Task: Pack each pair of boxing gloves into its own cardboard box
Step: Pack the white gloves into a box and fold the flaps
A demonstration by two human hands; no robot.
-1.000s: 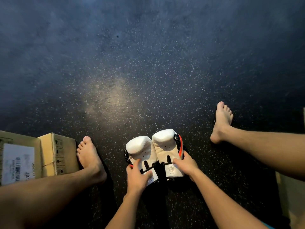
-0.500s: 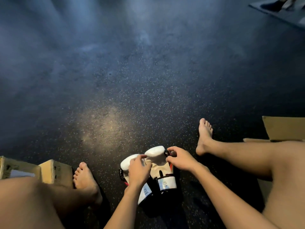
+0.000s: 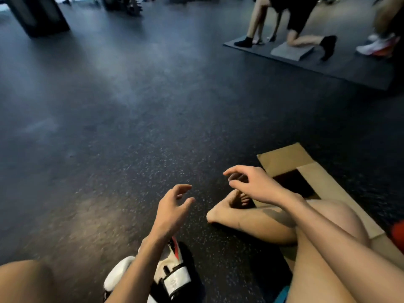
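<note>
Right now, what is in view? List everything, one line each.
boxing gloves: two, white with black and red, on the floor under the left forearm
cardboard box: one, brown, open, beside the right knee
mat: one, dark grey, far right
other people: several, only legs seen, on the mat
pillar: one, dark, far left
floor: dark, speckled
left hand: empty, fingers relaxed, above the floor
right hand: empty, loosely spread, above the right foot
</note>
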